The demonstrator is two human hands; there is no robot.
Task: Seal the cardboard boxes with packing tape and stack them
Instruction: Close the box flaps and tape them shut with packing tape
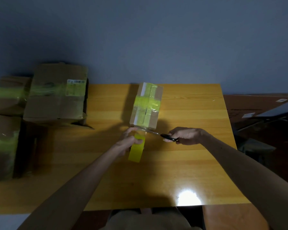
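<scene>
A small cardboard box lies on the wooden table, crossed by strips of yellow-green tape. My left hand grips a yellow tape roll just in front of the box's near end; a stretch of tape runs from the roll up to the box. My right hand holds black-handled scissors, their blades pointing left at that stretch of tape by the box's near edge.
Several larger taped cardboard boxes stand stacked on the table's left side. A dark flat carton and other items lie beyond the right edge. A bright light glare sits near the front edge.
</scene>
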